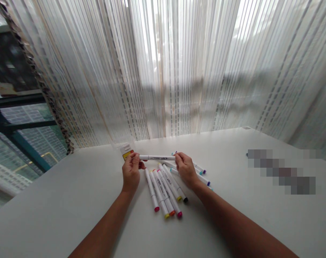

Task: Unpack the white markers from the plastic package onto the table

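I hold one white marker pen (157, 157) level above the white table (71, 200), a hand at each end. My left hand (131, 172) pinches its left end, where a red cap shows under my fingers. My right hand (186, 168) is closed on its right end. Below the pen, several white markers (164, 188) with coloured caps lie side by side in a row. More markers (202, 173) lie under and behind my right hand.
A clear plastic pack with a yellow and red label (126, 151) lies just beyond my left hand. Sheer striped curtains (179, 71) hang along the table's far edge. A window with a dark frame (15, 125) is at the left. A blurred patch (282, 172) covers the table's right.
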Demonstrator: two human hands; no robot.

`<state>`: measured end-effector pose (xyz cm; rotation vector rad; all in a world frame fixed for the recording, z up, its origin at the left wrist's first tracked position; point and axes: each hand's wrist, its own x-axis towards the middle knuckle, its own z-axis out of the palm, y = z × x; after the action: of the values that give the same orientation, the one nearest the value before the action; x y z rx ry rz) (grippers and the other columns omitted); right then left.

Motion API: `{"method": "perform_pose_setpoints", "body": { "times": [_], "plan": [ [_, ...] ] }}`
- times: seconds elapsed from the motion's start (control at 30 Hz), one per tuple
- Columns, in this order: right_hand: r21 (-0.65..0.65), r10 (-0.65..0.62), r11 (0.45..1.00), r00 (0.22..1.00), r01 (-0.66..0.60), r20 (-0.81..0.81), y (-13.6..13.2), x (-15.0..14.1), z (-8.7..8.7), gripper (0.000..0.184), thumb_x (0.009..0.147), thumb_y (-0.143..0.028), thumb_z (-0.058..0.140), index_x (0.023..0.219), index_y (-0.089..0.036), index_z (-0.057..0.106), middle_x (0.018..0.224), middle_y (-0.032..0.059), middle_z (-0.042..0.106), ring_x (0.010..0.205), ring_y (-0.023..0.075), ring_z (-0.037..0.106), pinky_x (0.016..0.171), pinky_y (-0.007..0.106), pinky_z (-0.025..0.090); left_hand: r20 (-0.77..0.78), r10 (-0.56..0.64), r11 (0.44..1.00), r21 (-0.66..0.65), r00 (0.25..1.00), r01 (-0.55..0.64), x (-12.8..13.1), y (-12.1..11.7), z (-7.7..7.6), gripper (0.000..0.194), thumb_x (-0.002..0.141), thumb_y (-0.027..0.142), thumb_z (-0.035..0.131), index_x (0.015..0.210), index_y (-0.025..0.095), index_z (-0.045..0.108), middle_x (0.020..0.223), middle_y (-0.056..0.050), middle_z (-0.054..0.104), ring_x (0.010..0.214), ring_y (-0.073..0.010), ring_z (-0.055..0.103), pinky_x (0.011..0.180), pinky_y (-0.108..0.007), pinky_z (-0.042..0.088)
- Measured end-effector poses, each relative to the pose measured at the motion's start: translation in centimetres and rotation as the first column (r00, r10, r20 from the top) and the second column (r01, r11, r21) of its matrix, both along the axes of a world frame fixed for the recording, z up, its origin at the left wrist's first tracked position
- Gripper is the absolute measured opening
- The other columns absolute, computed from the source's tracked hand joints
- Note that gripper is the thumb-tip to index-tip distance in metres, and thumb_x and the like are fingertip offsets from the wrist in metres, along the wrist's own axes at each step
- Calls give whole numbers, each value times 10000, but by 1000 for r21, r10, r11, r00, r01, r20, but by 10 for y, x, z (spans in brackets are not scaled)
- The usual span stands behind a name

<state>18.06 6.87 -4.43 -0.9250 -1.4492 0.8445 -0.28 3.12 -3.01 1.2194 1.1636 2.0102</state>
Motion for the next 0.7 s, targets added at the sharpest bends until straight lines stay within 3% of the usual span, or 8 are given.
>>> {"method": "perform_pose_setpoints", "body": {
  "times": [0.7],
  "plan": [
    [-8,1,1000,1000,-1,4,1,2,1,309,809,-452,439,599,-226,446,467,-58,348,447,121,334,429,247,261,-55,6,1000,7,998,-5,-2,-1,1,350,749,495,646,785,156,567,579,12,628,440,-101,507,441,-212,451]
  ]
}}
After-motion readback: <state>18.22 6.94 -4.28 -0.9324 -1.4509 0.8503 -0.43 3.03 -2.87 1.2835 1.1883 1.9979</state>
